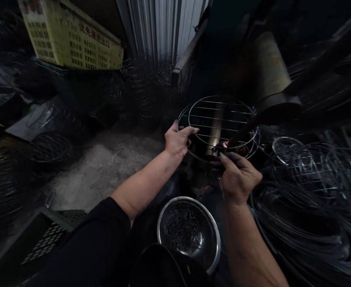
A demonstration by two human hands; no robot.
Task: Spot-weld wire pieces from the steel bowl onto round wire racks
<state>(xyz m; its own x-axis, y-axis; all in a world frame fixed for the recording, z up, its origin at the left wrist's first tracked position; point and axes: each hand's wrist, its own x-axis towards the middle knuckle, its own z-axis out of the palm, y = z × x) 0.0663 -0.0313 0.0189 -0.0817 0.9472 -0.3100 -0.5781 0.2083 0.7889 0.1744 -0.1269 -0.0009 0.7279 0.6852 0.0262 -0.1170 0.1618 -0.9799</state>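
Observation:
A round wire rack with several straight cross wires is held out in front of me, by a machine's metal electrode arms. My left hand pinches its left rim between thumb and fingers. At the near rim my right hand is closed, fingers pressed together beside the copper-coloured tip; whether a small wire piece is in them is too dark to tell. A brass-coloured rod stands behind the rack's wires. Below, a steel bowl holds many short bent metal pieces.
Stacked wire rings and racks lie close on my right. A yellow plastic crate stands at the back left, a green crate at the lower left. A thick machine cylinder hangs at the upper right. Concrete floor shows on the left.

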